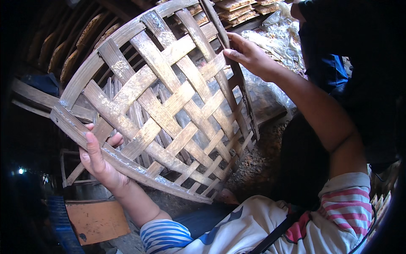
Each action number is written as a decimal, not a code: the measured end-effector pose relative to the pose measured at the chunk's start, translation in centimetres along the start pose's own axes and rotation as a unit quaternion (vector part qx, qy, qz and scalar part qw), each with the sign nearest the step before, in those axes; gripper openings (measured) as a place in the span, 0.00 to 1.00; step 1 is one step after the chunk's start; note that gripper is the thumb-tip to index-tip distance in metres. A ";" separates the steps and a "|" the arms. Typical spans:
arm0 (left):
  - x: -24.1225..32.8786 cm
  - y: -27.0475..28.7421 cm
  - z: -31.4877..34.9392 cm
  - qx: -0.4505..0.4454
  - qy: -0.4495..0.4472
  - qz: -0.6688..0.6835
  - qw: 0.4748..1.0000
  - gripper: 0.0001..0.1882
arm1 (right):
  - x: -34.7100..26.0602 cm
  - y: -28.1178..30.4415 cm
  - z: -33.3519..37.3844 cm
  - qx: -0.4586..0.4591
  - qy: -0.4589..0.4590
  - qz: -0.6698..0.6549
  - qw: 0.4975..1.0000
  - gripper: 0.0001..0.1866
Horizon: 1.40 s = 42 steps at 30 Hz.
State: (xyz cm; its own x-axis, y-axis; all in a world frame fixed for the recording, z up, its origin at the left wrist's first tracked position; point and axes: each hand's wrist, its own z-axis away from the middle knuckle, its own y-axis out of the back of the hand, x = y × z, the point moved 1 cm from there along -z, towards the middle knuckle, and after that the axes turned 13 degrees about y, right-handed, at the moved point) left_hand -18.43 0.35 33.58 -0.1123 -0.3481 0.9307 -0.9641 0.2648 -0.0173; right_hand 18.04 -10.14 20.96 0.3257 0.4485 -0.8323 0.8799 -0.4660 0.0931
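Note:
A large woven bamboo rack (169,114), with flat wooden strips along its edges, is tilted up in front of me. Pale residue is stuck to its crossed slats. My left hand (99,154) grips the lower left edge strip, its thumb on the near side and fingers passing through the gap behind. At the upper right, my right hand (249,53) holds the dark side strip, with thumb and fingers on it. The rack's far lower corner comes down near the floor by my legs.
Stacked trays with brownish slabs (239,10) stand at the back, and more lean at upper left. Crumpled clear plastic (281,36) lies behind my right hand. An orange-brown board (97,220) is at lower left. Crumbs litter the floor (258,169). Someone in dark clothing stands at right.

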 end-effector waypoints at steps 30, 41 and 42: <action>0.0 -0.3 1.0 0.120 -0.003 0.051 0.991 0.25 | 1.2 0.7 1.6 -0.002 -0.009 0.260 0.966 0.33; 0.7 -1.5 -0.1 0.033 -0.012 0.022 0.999 0.27 | -1.3 -0.3 6.7 0.041 -0.032 0.232 0.971 0.14; 0.9 -1.9 -0.1 0.019 -0.025 0.016 0.999 0.28 | -0.2 -0.9 7.5 0.089 -0.003 0.191 0.978 0.17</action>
State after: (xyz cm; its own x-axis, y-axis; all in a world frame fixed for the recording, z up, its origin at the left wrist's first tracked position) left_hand -16.62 -0.38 34.54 -0.1545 -0.3844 0.9101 -0.9682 0.2422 -0.0620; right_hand 14.61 -15.50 16.92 0.6153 0.2116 -0.7594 0.6202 -0.7246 0.3006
